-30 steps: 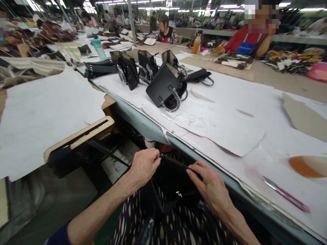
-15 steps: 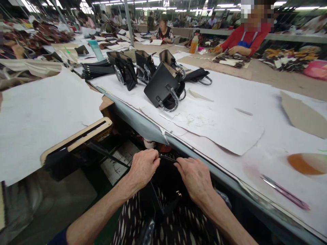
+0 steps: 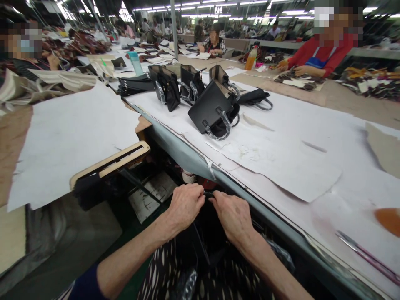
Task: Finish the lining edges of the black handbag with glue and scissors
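On my lap rests a black handbag [image 3: 215,225], its handles wrapped in clear plastic at the lower edge and right side. My left hand [image 3: 187,204] is closed, pinching the bag's top edge. Close beside it, my right hand [image 3: 233,210] grips the same edge, thumb and fingers pressed together. Only a short strip of dark edge shows between the two hands. The bag's inside is too dark to make out. Beneath it is a patterned dark cloth [image 3: 156,275].
Several black handbags [image 3: 212,110] stand or lie on the white-covered table [image 3: 290,166]. Tweezers [image 3: 365,254] lie at the right, near an orange-brown object [image 3: 389,221]. A slotted wooden piece [image 3: 109,164] juts out at left. A person in red [image 3: 325,54] works across the table.
My hands have drawn closer together along the bag's edge. The view has swung left, so the table's things appear further right and a person at the far left comes into sight.
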The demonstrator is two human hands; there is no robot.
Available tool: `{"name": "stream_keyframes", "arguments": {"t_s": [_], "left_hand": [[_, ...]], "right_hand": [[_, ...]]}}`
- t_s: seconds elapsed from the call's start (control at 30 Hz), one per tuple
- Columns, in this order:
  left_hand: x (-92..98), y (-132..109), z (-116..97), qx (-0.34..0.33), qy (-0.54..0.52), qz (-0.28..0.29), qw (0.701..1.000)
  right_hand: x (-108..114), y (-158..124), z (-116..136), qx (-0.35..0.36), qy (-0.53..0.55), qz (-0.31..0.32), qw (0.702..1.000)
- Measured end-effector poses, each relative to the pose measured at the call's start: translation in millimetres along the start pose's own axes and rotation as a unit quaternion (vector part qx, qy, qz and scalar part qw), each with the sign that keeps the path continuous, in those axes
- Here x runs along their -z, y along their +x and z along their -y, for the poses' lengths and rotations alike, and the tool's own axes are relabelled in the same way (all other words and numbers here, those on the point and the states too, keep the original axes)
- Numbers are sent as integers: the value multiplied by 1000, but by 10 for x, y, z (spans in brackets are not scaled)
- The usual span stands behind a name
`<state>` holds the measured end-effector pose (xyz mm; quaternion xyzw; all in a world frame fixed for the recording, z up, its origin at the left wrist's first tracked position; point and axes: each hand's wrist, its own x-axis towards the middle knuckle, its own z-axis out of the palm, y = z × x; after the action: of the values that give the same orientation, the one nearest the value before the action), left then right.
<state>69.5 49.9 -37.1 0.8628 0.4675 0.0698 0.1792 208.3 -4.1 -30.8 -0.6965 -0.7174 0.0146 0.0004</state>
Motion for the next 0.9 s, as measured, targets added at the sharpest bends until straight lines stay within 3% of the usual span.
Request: {"name": "stream_keyframes", "arguments": {"t_s": [0.5, 0.9], "left_hand": [[41, -26, 24, -16, -20, 8, 1000], [93, -113, 82, -2, -90, -8, 996]], "right_hand": [[79, 92, 14, 18, -9, 59, 998], [57, 39, 4, 17, 8, 47, 999]]}}
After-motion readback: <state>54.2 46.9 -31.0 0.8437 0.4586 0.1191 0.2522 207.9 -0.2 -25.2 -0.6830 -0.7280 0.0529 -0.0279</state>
